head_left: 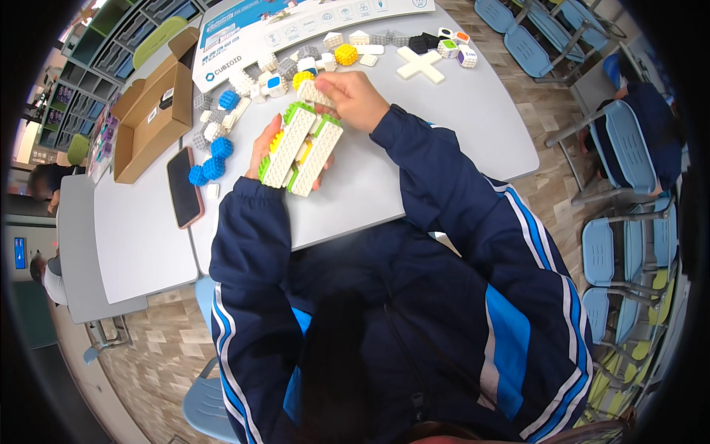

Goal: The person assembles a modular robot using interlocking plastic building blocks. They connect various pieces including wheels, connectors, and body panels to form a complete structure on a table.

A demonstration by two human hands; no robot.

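A studded block assembly [288, 151], made of long white plates over bright green pieces with some yellow between, is held tilted above the table. My left hand [260, 152] is closed round it from the left side, with fingertips showing at its right edge. Over the assembly's far end, my right hand [358, 98] pinches a small white studded piece [313, 93]; whether that piece touches the assembly is hard to tell. A yellow block [302, 78] lies just beyond. Nearby on the left are joined blue blocks [213, 169] and one single blue block [228, 100].
White, grey and yellow blocks curve along the table's far side, with a white cross-shaped piece [420, 66] and black blocks [424, 42]. A large printed box [255, 44] stands behind them. An open cardboard box [155, 122] and a phone [183, 187] lie left.
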